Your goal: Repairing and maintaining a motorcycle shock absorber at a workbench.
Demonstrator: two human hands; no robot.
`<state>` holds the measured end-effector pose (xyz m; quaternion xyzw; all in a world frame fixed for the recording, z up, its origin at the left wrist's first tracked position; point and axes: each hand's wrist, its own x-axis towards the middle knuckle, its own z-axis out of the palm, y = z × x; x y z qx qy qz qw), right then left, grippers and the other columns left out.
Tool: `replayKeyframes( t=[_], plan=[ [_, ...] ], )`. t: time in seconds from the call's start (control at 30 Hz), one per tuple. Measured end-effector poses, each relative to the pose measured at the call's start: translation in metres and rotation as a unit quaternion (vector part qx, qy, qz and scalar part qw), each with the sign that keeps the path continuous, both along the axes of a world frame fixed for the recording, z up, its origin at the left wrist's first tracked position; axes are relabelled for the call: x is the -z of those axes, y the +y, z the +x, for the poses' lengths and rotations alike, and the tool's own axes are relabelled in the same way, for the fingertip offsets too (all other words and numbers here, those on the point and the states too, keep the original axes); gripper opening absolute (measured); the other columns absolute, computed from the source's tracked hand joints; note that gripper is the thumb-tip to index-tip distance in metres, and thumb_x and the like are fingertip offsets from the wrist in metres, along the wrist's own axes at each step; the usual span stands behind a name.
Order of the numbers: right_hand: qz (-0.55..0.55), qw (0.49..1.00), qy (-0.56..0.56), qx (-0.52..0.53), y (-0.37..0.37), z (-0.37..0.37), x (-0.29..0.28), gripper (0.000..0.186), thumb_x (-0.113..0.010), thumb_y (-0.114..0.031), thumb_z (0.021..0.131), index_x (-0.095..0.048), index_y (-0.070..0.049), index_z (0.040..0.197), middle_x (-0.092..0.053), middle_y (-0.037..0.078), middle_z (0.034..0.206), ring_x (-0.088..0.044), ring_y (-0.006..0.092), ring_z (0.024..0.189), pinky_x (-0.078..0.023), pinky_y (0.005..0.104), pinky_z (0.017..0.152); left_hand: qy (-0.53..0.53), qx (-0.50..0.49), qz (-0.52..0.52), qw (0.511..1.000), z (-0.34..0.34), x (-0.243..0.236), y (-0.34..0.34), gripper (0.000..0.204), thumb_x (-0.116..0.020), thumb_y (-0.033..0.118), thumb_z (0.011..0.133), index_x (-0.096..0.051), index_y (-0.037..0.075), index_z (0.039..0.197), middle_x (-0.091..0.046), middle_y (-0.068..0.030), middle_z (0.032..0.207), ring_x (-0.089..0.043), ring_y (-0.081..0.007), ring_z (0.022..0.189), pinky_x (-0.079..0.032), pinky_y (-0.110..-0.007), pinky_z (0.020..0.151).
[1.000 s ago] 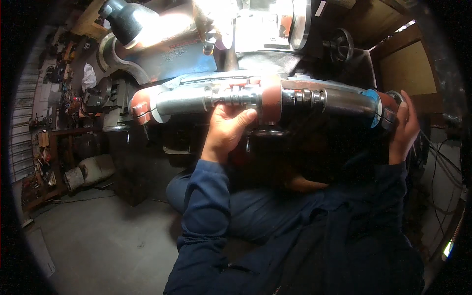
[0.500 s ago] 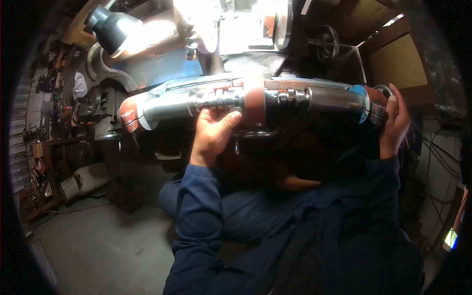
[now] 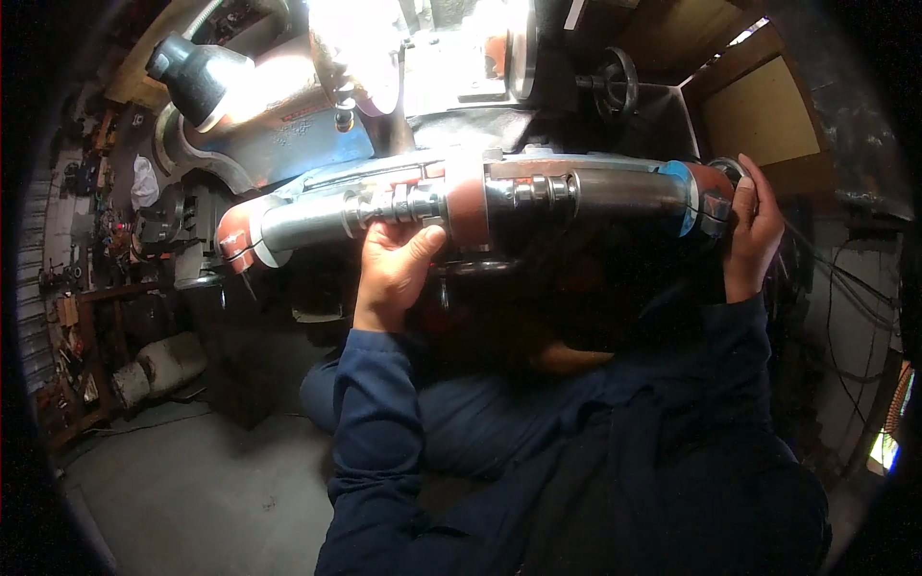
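Observation:
A long horizontal machine assembly spans the view, with silver cylinders and a stepped metal shaft [image 3: 403,203] held between red-brown brackets. My left hand [image 3: 392,274] closes on the shaft from below, just left of the red-brown middle bracket [image 3: 468,204]. Its thumb lies in front near the bracket, and the other fingers are partly hidden behind the metal. At the far right end my right hand [image 3: 754,230] grips the rim of a round metal wheel [image 3: 727,170], beside the red-brown end bracket [image 3: 709,197] with a blue face. Most of that wheel is hidden.
A black lamp [image 3: 200,84] shines over the grey-blue machine body [image 3: 317,134] at the upper left. Behind the assembly stands a brightly lit machine head, with a dark handwheel [image 3: 616,86] to its right. Cluttered shelves line the left; cables [image 3: 845,288] hang at the right.
The whole scene has shifted slightly left in the picture as the view turned. Both hands keep their places on the assembly.

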<state>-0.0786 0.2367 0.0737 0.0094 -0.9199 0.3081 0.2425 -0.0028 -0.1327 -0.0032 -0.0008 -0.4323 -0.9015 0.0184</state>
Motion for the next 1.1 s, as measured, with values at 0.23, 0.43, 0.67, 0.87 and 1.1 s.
replayKeyframes(
  t=[0.23, 0.43, 0.67, 0.87, 1.1],
  plan=[
    [0.0, 1.0, 0.001, -0.01, 0.0039, -0.0002, 0.0013, 0.039, -0.043, -0.029, 0.098, -0.06, -0.003, 0.12, -0.063, 0.018, 0.115, -0.061, 0.0272, 0.106, -0.047, 0.037, 0.09, -0.004, -0.003, 0.001, 1.0, 0.0008, 0.0005, -0.0001, 0.058, -0.068, -0.003, 0.08, -0.043, 0.002, 0.133, -0.051, -0.011, 0.132, -0.047, -0.0227, 0.123, -0.033, -0.036, 0.106],
    [-0.021, 1.0, -0.002, -0.011, 0.0017, 0.001, 0.0014, 0.037, -0.044, -0.027, 0.098, -0.06, -0.002, 0.12, -0.063, 0.019, 0.116, -0.061, 0.0267, 0.106, -0.048, 0.0368, 0.089, -0.009, -0.008, -0.003, 1.0, 0.0011, -0.0012, 0.0009, 0.057, -0.066, -0.003, 0.081, -0.043, 0.003, 0.132, -0.052, -0.0105, 0.129, -0.05, -0.0218, 0.12, -0.037, -0.035, 0.103],
    [-0.02, 1.0, -0.007, -0.006, 0.0018, 0.002, 0.0019, 0.036, -0.044, -0.026, 0.098, -0.06, -0.002, 0.12, -0.062, 0.018, 0.117, -0.061, 0.0267, 0.105, -0.048, 0.0365, 0.089, 0.004, -0.003, 0.001, 1.0, 0.0006, -0.0036, 0.0024, 0.056, -0.065, -0.003, 0.082, -0.042, 0.003, 0.133, -0.054, -0.0109, 0.126, -0.053, -0.0212, 0.116, -0.042, -0.034, 0.1],
    [0.0, 1.0, 0.015, -0.01, 0.0016, 0.0008, 0.0019, 0.036, -0.044, -0.026, 0.098, -0.06, -0.002, 0.12, -0.063, 0.018, 0.116, -0.061, 0.027, 0.105, -0.048, 0.0365, 0.089, -0.003, -0.01, -0.012, 1.0, 0.0003, 0.0014, -0.0001, 0.056, -0.064, -0.004, 0.083, -0.042, 0.004, 0.133, -0.055, -0.0108, 0.125, -0.054, -0.0215, 0.113, -0.044, -0.034, 0.098],
    [-0.009, 1.0, 0.006, -0.003, 0.0004, 0.0017, 0.0025, 0.037, -0.045, -0.028, 0.098, -0.06, -0.003, 0.121, -0.063, 0.018, 0.116, -0.061, 0.0265, 0.105, -0.048, 0.0362, 0.09, 0.002, 0.012, -0.003, 1.0, 0.0013, -0.0025, -0.0022, 0.056, -0.066, -0.004, 0.081, -0.044, 0.003, 0.132, -0.051, -0.0099, 0.132, -0.047, -0.0213, 0.123, -0.034, -0.036, 0.106]
  ],
)
